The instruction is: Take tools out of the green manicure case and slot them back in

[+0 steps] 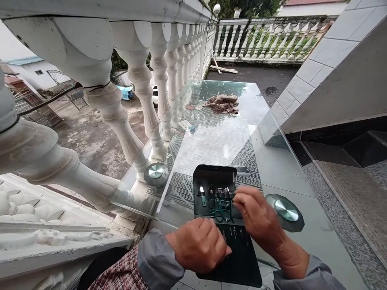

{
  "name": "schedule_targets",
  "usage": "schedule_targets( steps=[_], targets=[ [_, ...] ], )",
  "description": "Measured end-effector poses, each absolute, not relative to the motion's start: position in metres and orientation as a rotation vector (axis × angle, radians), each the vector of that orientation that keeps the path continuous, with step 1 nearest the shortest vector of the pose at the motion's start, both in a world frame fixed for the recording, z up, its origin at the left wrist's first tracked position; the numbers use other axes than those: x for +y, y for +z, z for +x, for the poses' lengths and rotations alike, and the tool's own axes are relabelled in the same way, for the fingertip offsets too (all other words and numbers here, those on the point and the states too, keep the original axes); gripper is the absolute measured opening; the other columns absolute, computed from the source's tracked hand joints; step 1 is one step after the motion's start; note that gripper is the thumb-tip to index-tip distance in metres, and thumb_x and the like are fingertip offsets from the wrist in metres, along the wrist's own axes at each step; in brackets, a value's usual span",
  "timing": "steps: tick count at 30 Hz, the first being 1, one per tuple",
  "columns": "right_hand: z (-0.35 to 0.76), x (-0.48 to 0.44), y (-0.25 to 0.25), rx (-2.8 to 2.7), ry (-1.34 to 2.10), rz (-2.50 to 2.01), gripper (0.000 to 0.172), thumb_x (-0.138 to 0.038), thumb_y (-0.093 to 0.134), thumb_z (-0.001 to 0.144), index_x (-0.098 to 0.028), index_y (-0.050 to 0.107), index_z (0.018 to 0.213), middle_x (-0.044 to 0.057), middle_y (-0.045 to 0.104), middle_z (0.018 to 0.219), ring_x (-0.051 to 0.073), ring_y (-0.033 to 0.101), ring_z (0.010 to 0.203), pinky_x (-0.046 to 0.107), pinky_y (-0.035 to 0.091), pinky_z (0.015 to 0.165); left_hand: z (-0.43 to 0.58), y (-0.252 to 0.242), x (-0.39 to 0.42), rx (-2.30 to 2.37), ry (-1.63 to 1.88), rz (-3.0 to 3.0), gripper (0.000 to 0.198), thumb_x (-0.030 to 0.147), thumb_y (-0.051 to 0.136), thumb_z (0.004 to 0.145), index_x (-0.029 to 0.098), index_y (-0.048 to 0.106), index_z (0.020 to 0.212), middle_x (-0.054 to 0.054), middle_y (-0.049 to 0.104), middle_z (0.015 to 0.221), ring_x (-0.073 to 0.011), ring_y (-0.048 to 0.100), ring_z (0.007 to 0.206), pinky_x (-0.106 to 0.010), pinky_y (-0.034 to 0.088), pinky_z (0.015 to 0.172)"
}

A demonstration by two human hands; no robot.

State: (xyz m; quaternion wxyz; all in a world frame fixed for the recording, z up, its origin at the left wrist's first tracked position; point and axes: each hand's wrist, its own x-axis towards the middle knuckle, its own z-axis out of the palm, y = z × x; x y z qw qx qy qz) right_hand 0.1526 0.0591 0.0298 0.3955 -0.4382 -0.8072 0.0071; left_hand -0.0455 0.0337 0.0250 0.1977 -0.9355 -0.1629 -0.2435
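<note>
A black manicure case lies unfolded on the glass table. In its upper part, straps hold a small green-handled file, nail clippers and green-handled scissors. My left hand is closed over the case's lower flap, its thumb pointing right; whatever it grips is hidden. Several slim metal tools show in the flap beside it. At the upper part's right edge, my right hand pinches with thumb and fingers. I cannot make out what is between them.
Beyond the case lies a grey oval-ended object. Farther back are a small box and a crumpled brown cloth. Round metal table supports show through the glass. A white balustrade borders the left; a tiled slanting wall stands right.
</note>
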Motion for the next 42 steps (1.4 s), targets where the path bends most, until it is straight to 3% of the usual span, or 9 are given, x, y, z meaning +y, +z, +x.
schedule_targets(
  steps=[4, 9, 17, 22, 27, 42],
  targets=[
    [0.132, 0.042, 0.031, -2.193, 0.142, -0.939, 0.014, -0.012, 0.043, 0.086, -0.02, 0.055, 0.088, 0.004, 0.059, 0.089, 0.013, 0.054, 0.079, 0.025, 0.049, 0.069, -0.047, 0.024, 0.032, -0.216, -0.917, -2.572, 0.033, 0.034, 0.046, 0.089, 0.008, 0.062, 0.077, -0.013, 0.065, 0.073, -0.0197, 0.063, 0.067, -0.03, 0.051, 0.056],
    [0.116, 0.035, 0.035, -2.325, 0.247, -0.897, 0.022, -0.013, 0.036, 0.089, -0.019, 0.055, 0.079, 0.003, 0.059, 0.081, 0.011, 0.052, 0.071, 0.023, 0.047, 0.063, -0.049, 0.019, 0.028, -0.036, -0.92, -2.617, 0.041, 0.043, 0.043, 0.091, 0.011, 0.064, 0.075, -0.011, 0.065, 0.073, -0.0194, 0.064, 0.064, -0.032, 0.053, 0.056],
    [0.103, 0.035, 0.027, -2.458, 0.216, -0.791, 0.023, -0.012, 0.036, 0.091, -0.017, 0.055, 0.079, 0.004, 0.059, 0.084, 0.012, 0.05, 0.075, 0.026, 0.045, 0.067, -0.053, 0.024, 0.03, 0.124, -0.909, -2.667, 0.03, 0.035, 0.051, 0.087, 0.013, 0.064, 0.071, -0.008, 0.063, 0.066, -0.0165, 0.06, 0.055, -0.026, 0.045, 0.042],
    [0.098, 0.035, 0.022, -2.489, 0.135, -0.808, 0.025, -0.012, 0.035, 0.091, -0.016, 0.055, 0.078, 0.006, 0.058, 0.084, 0.014, 0.05, 0.075, 0.029, 0.043, 0.067, -0.054, 0.029, 0.029, 0.114, -0.962, -2.647, 0.021, 0.026, 0.055, 0.083, 0.013, 0.065, 0.07, -0.008, 0.062, 0.066, -0.016, 0.058, 0.055, -0.025, 0.042, 0.042],
    [0.096, 0.038, 0.021, -2.525, 0.026, -0.818, 0.032, -0.012, 0.029, 0.092, -0.016, 0.055, 0.074, 0.007, 0.058, 0.08, 0.016, 0.049, 0.074, 0.031, 0.043, 0.065, -0.053, 0.027, 0.029, 0.117, -0.926, -2.658, 0.025, 0.031, 0.053, 0.084, 0.014, 0.064, 0.069, -0.008, 0.062, 0.065, -0.0159, 0.057, 0.054, -0.025, 0.042, 0.042],
    [0.093, 0.044, 0.009, -2.26, 0.001, -1.007, 0.017, -0.01, 0.043, 0.086, -0.017, 0.055, 0.077, 0.006, 0.056, 0.077, 0.015, 0.048, 0.073, 0.029, 0.042, 0.065, -0.049, 0.035, 0.029, 0.042, -1.17, -2.549, 0.022, 0.023, 0.052, 0.078, 0.012, 0.062, 0.06, -0.009, 0.062, 0.061, -0.0154, 0.056, 0.051, -0.025, 0.042, 0.041]
  ],
)
